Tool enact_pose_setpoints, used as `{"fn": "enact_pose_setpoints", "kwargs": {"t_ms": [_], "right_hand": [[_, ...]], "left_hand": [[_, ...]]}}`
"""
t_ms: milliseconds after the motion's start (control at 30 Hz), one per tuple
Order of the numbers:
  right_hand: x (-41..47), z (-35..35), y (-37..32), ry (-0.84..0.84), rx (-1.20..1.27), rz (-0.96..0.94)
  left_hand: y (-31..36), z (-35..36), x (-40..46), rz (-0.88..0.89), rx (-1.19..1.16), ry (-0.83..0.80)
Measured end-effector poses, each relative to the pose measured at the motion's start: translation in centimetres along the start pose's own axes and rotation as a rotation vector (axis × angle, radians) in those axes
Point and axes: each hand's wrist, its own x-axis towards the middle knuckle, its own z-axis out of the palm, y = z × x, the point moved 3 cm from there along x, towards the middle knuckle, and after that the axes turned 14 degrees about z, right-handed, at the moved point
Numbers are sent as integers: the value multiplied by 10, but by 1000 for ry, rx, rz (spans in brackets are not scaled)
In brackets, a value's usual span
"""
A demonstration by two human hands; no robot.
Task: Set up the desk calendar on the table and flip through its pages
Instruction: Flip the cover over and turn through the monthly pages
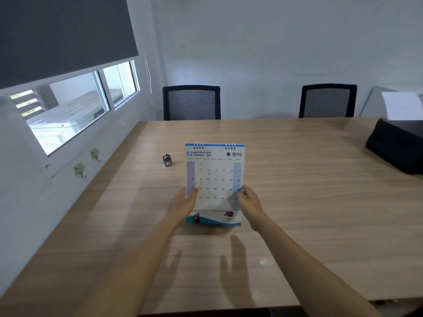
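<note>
The left hand [185, 202] pinched the left edge of the desk calendar [214, 184], thumb on the front of the page, the other fingers hidden behind it. The right hand [248, 201] held a looser grip at the right edge, fingertips curled against the blue column of the page; motion blur hid how tightly it closed. The calendar stood upright at the centre of the frame, its lower edge on the bench [297, 213], wire rings at the top, showing the February 2026 page.

The bench was a pale wood-grain top filling the lower and middle frame, with soft shadows of both hands falling on it below the calendar. A small grey metal object [167, 160] sat on it just left of the calendar's top, apart from it. A black bag [396, 149] rested at the right edge of the frame.

Beyond the bench, two black mesh-backed chairs [191, 102] faced in from the far side, against a plain white wall [263, 46]. In the upper left, a dark roller blind [61, 35] covered most of a window [75, 113], and two green wall hooks [80, 169] hung below its sill.
</note>
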Motion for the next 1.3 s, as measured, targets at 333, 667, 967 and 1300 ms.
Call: {"fn": "enact_pose_setpoints", "kwargs": {"t_ms": [333,667,967,1300], "right_hand": [[-13,-43,-17,-139,129,-11],[-25,-39,-94,-330,455,-139],[0,-23,-115,89,-648,-388],[29,-18,-105,178,-871,-165]], "left_hand": [[11,-48,-7,-43,-358,14],[107,-89,5,77,-821,39],[146,-86,22,272,145,-3],[108,-68,50,231,340,-137]]}}
